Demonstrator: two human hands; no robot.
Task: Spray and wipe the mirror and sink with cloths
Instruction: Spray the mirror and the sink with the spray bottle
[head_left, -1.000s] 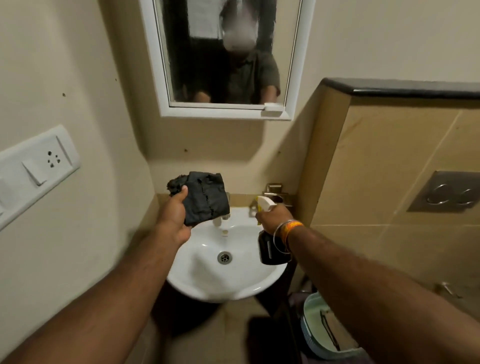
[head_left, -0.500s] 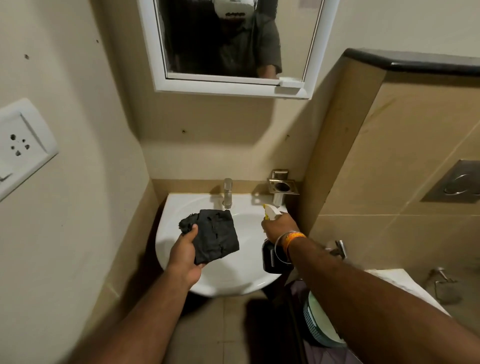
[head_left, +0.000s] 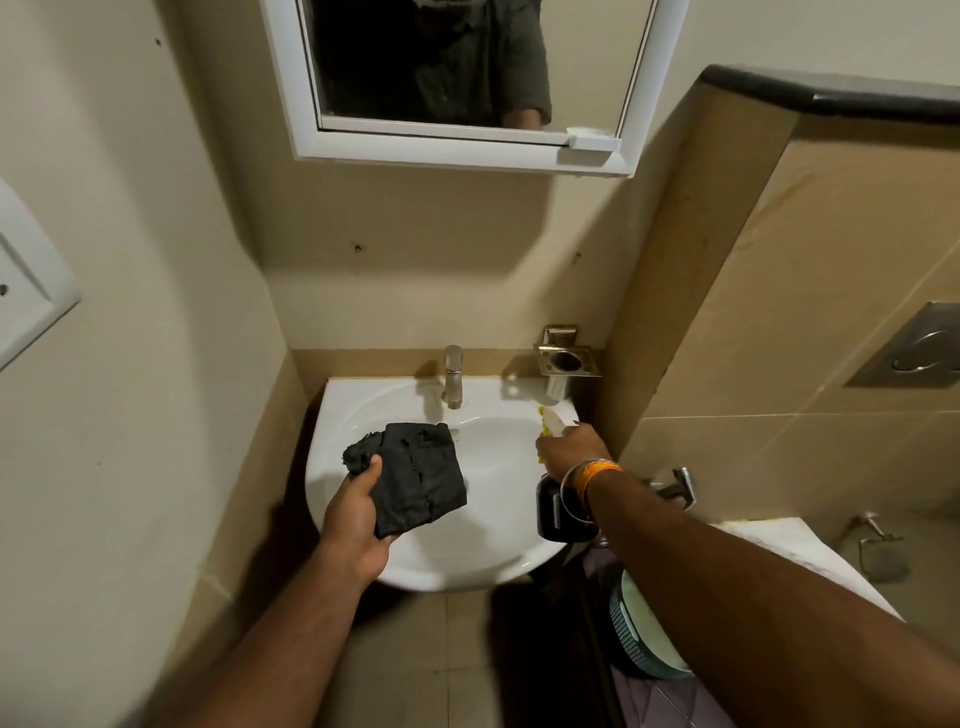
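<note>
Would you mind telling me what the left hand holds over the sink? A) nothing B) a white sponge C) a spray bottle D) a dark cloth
D: the left hand grips a dark cloth above the sink, while the right hand holds the spray bottle.

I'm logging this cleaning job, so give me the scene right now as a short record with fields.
left hand: grips black cloth above the basin
right hand: holds spray bottle at sink's right edge
sink: white, tap at back
mirror: white frame, on wall above sink
</note>
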